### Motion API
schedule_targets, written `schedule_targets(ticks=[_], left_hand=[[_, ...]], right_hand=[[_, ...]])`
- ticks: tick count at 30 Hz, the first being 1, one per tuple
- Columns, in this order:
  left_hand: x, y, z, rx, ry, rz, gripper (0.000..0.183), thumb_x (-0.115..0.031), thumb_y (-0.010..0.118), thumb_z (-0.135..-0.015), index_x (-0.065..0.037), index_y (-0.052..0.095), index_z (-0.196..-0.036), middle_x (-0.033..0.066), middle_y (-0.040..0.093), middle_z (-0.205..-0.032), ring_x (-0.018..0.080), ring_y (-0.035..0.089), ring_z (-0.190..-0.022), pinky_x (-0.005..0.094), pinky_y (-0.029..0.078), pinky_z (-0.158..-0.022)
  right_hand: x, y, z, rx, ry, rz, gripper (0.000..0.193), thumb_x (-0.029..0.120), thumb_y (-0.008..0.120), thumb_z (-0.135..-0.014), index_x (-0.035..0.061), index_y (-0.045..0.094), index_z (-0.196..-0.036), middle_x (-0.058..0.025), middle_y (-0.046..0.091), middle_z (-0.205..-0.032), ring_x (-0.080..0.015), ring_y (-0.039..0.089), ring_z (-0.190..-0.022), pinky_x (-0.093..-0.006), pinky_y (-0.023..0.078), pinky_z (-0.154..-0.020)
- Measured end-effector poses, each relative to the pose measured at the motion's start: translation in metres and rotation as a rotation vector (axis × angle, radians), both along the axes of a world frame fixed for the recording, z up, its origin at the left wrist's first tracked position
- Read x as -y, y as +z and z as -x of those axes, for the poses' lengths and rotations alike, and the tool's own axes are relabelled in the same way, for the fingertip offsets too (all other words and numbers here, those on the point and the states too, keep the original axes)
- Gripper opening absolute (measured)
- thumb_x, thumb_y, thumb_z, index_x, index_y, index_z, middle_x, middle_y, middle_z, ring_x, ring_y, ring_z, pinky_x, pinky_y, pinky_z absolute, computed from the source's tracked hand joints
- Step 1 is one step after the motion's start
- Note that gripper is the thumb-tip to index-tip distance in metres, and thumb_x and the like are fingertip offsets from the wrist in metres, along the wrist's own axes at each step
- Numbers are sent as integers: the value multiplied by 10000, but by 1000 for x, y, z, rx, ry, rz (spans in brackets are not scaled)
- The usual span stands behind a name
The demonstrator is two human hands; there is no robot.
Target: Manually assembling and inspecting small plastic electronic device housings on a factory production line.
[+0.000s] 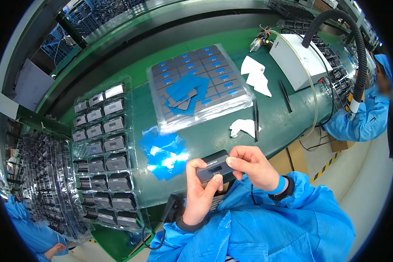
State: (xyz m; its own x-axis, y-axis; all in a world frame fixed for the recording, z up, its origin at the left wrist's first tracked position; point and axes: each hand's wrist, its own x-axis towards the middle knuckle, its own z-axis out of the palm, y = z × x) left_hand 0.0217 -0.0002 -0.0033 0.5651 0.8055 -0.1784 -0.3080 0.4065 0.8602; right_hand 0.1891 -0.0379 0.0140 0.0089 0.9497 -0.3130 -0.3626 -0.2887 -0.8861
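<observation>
A dark grey box-shaped electronic device (215, 168), with a small dark window on its face, is held in front of my body above the bench edge. My left hand (199, 194) grips its left end, thumb on the near side and forefinger on the far side. At the right end, my right hand (256, 169) has thumb and fingers closed on the device's corner. Whether those fingertips also pinch a thin film cannot be made out. Just beyond the left hand, a pile of shiny blue film sheets (163, 153) lies on the green bench (214, 126).
At the left, a clear plastic tray (133, 174) carries rows of similar devices. A second tray (161, 124) further back holds grey devices with blue films. White wipes (262, 83), black tweezers (285, 96) and a white machine (288, 61) with a black hose are at right. Co-workers (358, 118) sit nearby.
</observation>
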Motion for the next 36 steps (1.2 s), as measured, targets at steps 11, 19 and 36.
schedule_targets(ticks=[11,19,36], left_hand=[[-12,4,1,106,79,181,357,1,598,-845,-102,363,-1093,80,555,-857,136,513,-646,248,423,-598],[-13,1,1,151,50,283,353,2,595,-849,-113,376,-1101,94,568,-875,139,512,-642,242,424,-592],[-8,-1,0,47,10,100,360,-7,565,-883,-97,332,-1143,60,542,-889,92,513,-693,212,428,-618]], right_hand=[[1,3,5,73,75,-21,185,81,517,-920,-38,559,-1056,-31,595,-827,-82,560,-738,-226,462,-678],[7,0,5,98,90,-12,217,95,532,-922,-40,545,-1093,-44,608,-882,-104,586,-764,-243,478,-714],[6,-10,17,136,-121,-15,120,57,604,-872,-29,535,-919,-55,619,-806,-91,597,-641,-228,483,-564]])
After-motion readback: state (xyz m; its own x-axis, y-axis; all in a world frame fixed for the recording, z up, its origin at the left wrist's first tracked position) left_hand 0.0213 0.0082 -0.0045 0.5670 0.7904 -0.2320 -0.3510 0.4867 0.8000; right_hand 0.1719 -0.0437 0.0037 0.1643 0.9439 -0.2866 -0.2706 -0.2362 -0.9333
